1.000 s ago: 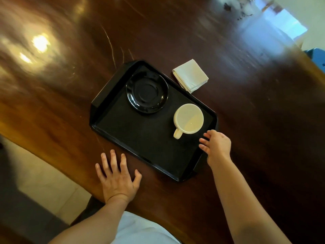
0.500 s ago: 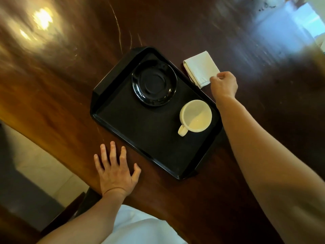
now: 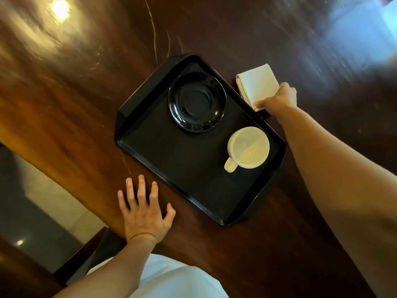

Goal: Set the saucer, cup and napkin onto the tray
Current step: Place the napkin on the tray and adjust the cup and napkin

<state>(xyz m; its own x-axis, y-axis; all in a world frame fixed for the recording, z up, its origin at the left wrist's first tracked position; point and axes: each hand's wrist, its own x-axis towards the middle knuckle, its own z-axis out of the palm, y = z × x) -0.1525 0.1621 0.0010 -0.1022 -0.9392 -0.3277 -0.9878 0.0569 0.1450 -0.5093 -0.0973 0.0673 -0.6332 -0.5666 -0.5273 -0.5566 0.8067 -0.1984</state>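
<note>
A black rectangular tray (image 3: 171, 181) lies on the dark wooden table. A black saucer (image 3: 196, 101) sits in its far part. A cream cup (image 3: 248, 148), handle toward me, stands on the tray's right side, apart from the saucer. A folded white napkin (image 3: 256, 83) lies on the table just beyond the tray's far right edge. My right hand (image 3: 279, 100) pinches the napkin's near right corner, thumb on one edge and fingers on the other. My left hand (image 3: 144, 209) rests flat on the table in front of the tray, fingers spread.
The table's near edge (image 3: 64, 179) runs diagonally at the left, with tiled floor below it. A dark chair part (image 3: 90, 252) shows under my left forearm. Bright reflections lie on the polished table top at the far left and far right.
My right hand moved from the tray's near right corner up past the cup to the napkin and closed on its corner. My left hand stayed flat on the table.
</note>
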